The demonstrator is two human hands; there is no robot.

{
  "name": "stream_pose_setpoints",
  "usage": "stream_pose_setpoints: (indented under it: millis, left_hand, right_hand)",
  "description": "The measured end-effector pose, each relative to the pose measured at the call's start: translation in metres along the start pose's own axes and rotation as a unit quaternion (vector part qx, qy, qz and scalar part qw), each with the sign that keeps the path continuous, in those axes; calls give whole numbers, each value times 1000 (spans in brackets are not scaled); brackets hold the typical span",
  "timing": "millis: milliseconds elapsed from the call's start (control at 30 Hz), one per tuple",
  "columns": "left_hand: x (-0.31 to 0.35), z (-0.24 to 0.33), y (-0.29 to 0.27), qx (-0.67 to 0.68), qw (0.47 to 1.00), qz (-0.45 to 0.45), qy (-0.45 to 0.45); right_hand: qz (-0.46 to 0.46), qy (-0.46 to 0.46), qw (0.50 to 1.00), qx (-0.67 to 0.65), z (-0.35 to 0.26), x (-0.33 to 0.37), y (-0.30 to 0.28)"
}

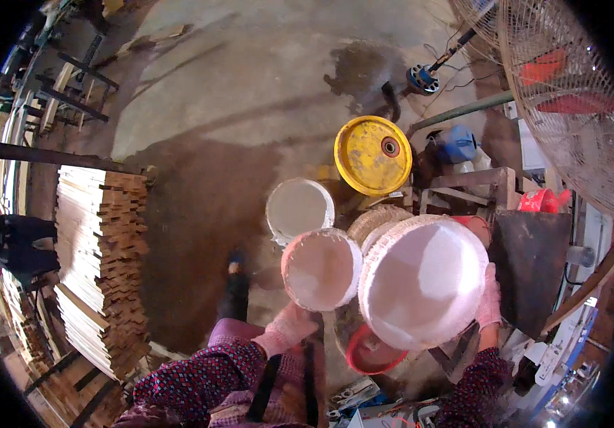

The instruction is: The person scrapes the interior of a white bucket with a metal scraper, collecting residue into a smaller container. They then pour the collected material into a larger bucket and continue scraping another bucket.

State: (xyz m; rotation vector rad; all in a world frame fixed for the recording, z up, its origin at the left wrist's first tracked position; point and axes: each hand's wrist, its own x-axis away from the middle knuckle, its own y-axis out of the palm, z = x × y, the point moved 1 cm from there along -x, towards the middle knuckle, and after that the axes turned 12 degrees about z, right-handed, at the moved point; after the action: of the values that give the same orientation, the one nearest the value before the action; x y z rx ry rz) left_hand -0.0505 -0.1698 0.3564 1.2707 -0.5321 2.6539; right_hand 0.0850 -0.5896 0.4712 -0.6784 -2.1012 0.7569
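A large round white bucket (424,285) tilts toward me, its pale inside facing up. My right hand (489,299), in a pale pink glove, is closed against the bucket's right side. To its left stands a smaller round bucket (321,269) with a rough, white-crusted rim. My left hand (289,329), gloved the same way, is at the lower edge of this smaller bucket; whether it grips it I cannot make out, as its fingers are blurred and partly hidden. Behind is another white-rimmed bucket (300,209). A red round container (374,353) sits below the large bucket.
A yellow round lid (373,155) lies beyond the buckets. Stacked wooden slats (103,264) stand at left, near a person in dark clothes (18,246). At right are a large wire fan guard (564,93), a dark panel (531,271) and a blue container (460,144).
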Motion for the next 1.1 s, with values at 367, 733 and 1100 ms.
stream_pose_setpoints:
  millis: [367, 733, 1100]
  left_hand:
    - [-27, 7, -80, -69, 997, 3, -21]
    - [-72, -27, -122, 85, 985, -125, -81]
    - [-83, -44, -138, 101, 984, -124, -74]
  right_hand:
    - [69, -120, 983, 122, -39, 58, 40]
    - [135, -159, 957, 200, -68, 109, 93]
    - [185, -119, 923, 314, -102, 142, 134]
